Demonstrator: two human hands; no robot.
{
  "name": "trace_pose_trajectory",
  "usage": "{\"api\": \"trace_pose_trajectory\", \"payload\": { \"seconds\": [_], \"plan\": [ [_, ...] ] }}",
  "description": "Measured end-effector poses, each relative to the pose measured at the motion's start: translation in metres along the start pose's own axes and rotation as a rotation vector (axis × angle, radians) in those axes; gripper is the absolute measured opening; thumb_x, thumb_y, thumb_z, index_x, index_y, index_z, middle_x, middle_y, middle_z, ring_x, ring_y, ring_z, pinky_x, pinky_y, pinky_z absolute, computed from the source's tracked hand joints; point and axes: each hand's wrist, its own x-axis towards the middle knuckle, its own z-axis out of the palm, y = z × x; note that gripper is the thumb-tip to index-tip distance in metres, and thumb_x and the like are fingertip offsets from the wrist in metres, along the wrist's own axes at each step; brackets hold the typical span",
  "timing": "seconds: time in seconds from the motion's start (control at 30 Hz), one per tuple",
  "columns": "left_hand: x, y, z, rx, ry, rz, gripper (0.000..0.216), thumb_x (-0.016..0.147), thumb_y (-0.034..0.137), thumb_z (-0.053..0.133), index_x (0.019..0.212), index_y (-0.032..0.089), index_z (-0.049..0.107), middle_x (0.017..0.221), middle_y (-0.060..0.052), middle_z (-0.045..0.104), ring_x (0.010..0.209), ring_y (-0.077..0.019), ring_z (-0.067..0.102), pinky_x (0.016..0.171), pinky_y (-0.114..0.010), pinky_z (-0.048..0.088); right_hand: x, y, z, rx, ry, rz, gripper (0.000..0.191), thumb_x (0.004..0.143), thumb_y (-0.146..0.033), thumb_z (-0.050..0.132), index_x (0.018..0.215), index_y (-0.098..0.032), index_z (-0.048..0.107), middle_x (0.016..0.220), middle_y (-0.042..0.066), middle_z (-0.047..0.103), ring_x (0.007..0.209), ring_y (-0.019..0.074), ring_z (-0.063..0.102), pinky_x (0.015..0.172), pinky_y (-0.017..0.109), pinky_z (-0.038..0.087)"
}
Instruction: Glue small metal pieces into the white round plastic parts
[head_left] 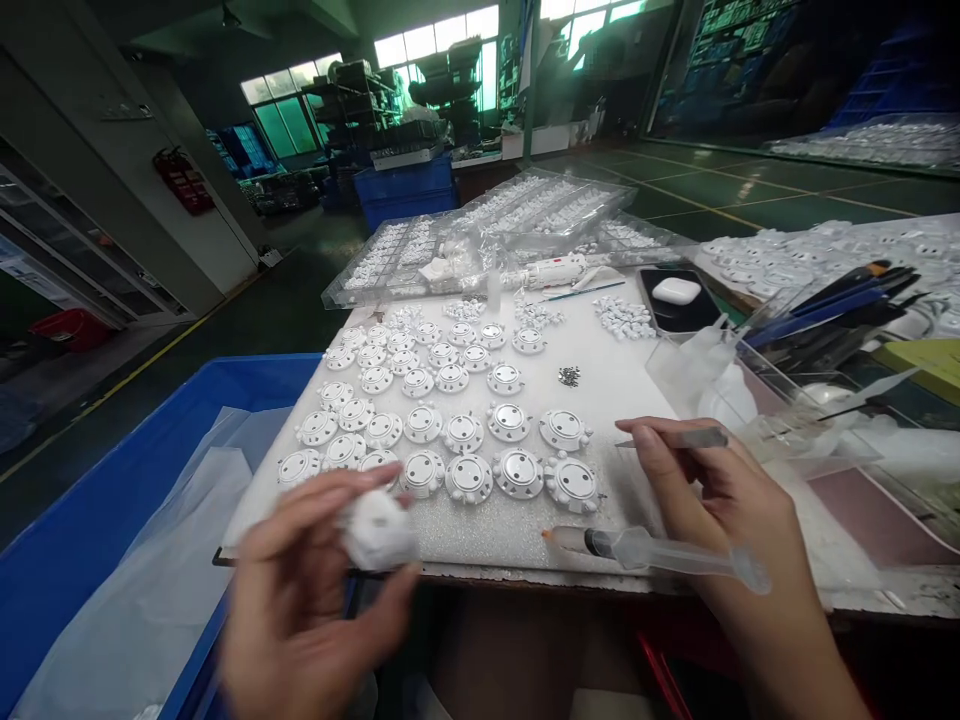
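Note:
My left hand [307, 590] is closed around a small white plastic part [381, 530], smeared by motion, above the table's front edge. My right hand [720, 490] pinches a thin metal tool that looks like tweezers [694, 438], its point facing left. A clear syringe [622, 546] with an orange tip crosses in front of my right wrist; whether the hand also holds it I cannot tell. Several rows of round white discs [469, 478] with two dark dots and small pieces around their rims lie on the white foam sheet [495, 540] beyond my left hand.
Small dark pieces [568, 376] and white bits [624, 318] lie on the foam. Behind are clear trays [540, 205] of white parts and a phone [679, 312] with a white case. A cluttered clear box [862, 520] stands right, a blue bin [247, 372] left.

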Motion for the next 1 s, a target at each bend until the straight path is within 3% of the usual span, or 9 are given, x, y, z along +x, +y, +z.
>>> {"api": "trace_pose_trajectory", "payload": {
  "seconds": [0.1,0.17,0.27,0.43,0.63,0.73,0.87,1.0],
  "plan": [
    [-0.004,-0.004,0.042,-0.256,-0.060,-0.023,0.059,0.083,-0.001,0.071,0.131,0.028,0.052,0.125,-0.007,0.059,0.122,-0.0285,0.068,0.091,-0.038,0.067,0.000,0.002,0.001,0.031,0.000,-0.020,0.029,0.100,-0.049,0.057,0.099,-0.026,0.075,0.096,0.004,0.070,0.081,0.0178,0.063,0.069,0.032,0.046],
    [-0.003,-0.007,0.055,-0.310,-0.086,0.034,0.067,0.080,-0.006,0.071,0.134,0.027,0.049,0.126,-0.007,0.059,0.122,-0.0271,0.068,0.094,-0.037,0.065,-0.004,0.003,0.001,0.027,0.006,0.006,0.027,0.100,-0.048,0.057,0.101,-0.028,0.075,0.103,0.003,0.071,0.087,0.0178,0.066,0.069,0.030,0.047],
    [0.001,-0.008,0.058,-0.345,-0.114,0.105,0.072,0.077,-0.010,0.071,0.135,0.024,0.046,0.126,-0.008,0.059,0.121,-0.0257,0.068,0.096,-0.036,0.064,-0.010,0.005,0.000,0.023,0.024,0.044,0.026,0.100,-0.049,0.058,0.100,-0.029,0.075,0.104,0.002,0.072,0.087,0.0172,0.067,0.065,0.028,0.047],
    [0.006,-0.004,0.058,-0.359,-0.158,0.164,0.075,0.076,-0.012,0.069,0.137,0.022,0.043,0.127,-0.009,0.057,0.122,-0.0261,0.067,0.096,-0.037,0.064,-0.012,0.007,0.002,-0.008,0.027,-0.021,0.024,0.101,-0.044,0.058,0.101,-0.028,0.075,0.099,0.001,0.071,0.084,0.0157,0.067,0.066,0.027,0.050],
    [0.004,-0.006,0.063,-0.352,-0.157,0.152,0.074,0.076,-0.011,0.070,0.137,0.022,0.043,0.127,-0.009,0.058,0.121,-0.0263,0.068,0.095,-0.036,0.065,-0.017,0.005,0.002,-0.040,0.158,-0.110,0.021,0.104,-0.030,0.055,0.105,-0.022,0.074,0.095,0.004,0.069,0.085,0.0169,0.066,0.067,0.030,0.048],
    [0.003,-0.010,0.067,-0.374,-0.163,0.099,0.073,0.076,-0.009,0.071,0.136,0.023,0.044,0.127,-0.009,0.058,0.119,-0.0261,0.069,0.094,-0.036,0.065,-0.016,0.001,-0.001,0.008,0.257,-0.294,0.020,0.101,-0.018,0.055,0.110,-0.023,0.073,0.094,0.004,0.071,0.081,0.0186,0.066,0.069,0.034,0.050],
    [0.004,-0.012,0.077,-0.476,-0.103,-0.065,0.061,0.082,0.002,0.073,0.131,0.029,0.048,0.123,-0.006,0.061,0.114,-0.0240,0.071,0.088,-0.034,0.066,0.005,0.000,-0.003,-0.032,0.122,-0.536,0.031,0.094,-0.008,0.064,0.122,-0.020,0.067,0.106,0.008,0.075,0.093,0.0219,0.072,0.082,0.035,0.055],
    [0.006,-0.007,0.084,-0.512,-0.012,-0.180,0.047,0.087,0.016,0.076,0.125,0.030,0.052,0.119,-0.005,0.064,0.109,-0.0225,0.073,0.089,-0.034,0.065,0.030,0.010,0.001,-0.261,0.038,-0.695,0.019,0.094,-0.012,0.068,0.113,-0.014,0.064,0.098,0.009,0.076,0.085,0.0189,0.075,0.076,0.027,0.058]
  ]
}}
